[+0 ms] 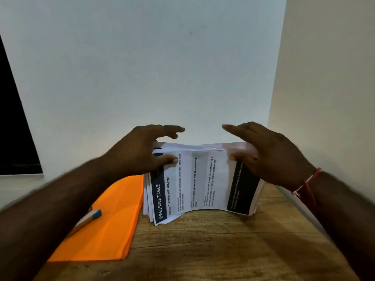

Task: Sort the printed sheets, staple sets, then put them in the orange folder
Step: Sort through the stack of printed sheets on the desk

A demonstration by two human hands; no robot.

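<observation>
A stack of printed sheets [199, 179] stands tilted on its lower edge on the wooden table [203, 250]. Its front page reads "DRESSING TABLE". My left hand [142, 151] holds the stack's upper left side, thumb on the front page and fingers stretched out over the top edge. My right hand [269, 153] holds the upper right side the same way, thumb on the front. The orange folder [109, 226] lies flat on the table to the left of the stack. A small stapler with a blue tip [90, 218] rests on the folder, partly hidden by my left forearm.
A white wall rises just behind the table, and a second wall closes in on the right. A dark window [14, 126] is at the far left. Bare wood lies between me and the stack.
</observation>
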